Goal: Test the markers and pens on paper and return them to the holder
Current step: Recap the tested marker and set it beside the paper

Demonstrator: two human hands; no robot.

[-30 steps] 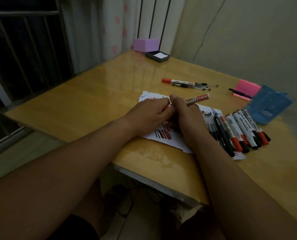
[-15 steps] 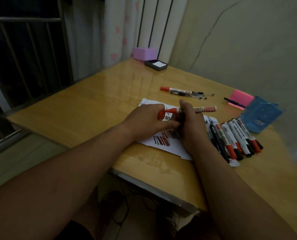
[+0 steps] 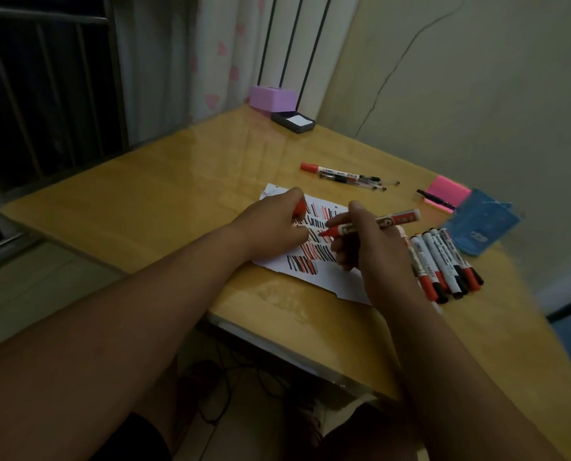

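Observation:
A white sheet of paper covered in red and black strokes lies on the wooden table. My right hand grips an uncapped red marker, its red tip pointing down at the paper. My left hand rests on the paper and holds the red cap. Several capped markers lie in a row to the right of the paper. A red marker and pens lie farther back. The blue holder lies on its side at the right.
A pink sticky-note pad with a black pen on it sits behind the holder. A purple box and a dark tray stand at the table's far corner. The wall runs along the right, window bars at the left.
My hands pulled the cap off the red marker. The left hand moved left with the cap, and the right hand tilted the marker's tip down to the paper.

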